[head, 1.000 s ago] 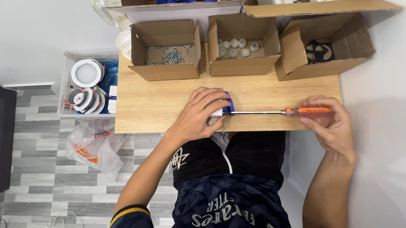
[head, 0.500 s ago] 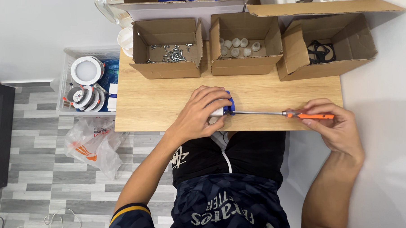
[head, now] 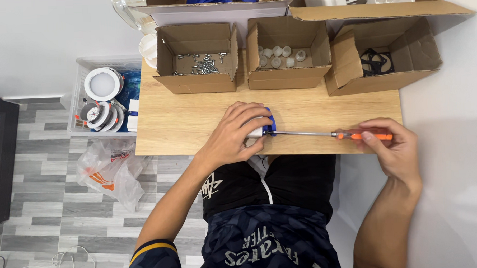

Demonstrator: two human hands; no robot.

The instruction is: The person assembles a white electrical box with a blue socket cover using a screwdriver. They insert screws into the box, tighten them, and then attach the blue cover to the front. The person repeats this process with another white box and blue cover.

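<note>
Your left hand (head: pixel 237 135) closes over a small white and blue part (head: pixel 265 129), mostly hidden, on the wooden desk (head: pixel 185 120). Your right hand (head: pixel 389 147) grips an orange-handled screwdriver (head: pixel 331 135), three cardboard boxes (head: pixel 283 56) beyond, grey tiled floor (head: pixel 51 209) left.

The person wore a dark navy patterned shirt (head: pixel 268 238) with white lettering, its short sleeve (head: pixel 153 253) edged by a yellow and white band. Black shorts (head: pixel 298 185) carried a small white emblem and a white drawstring. Both forearms were bare.
</note>
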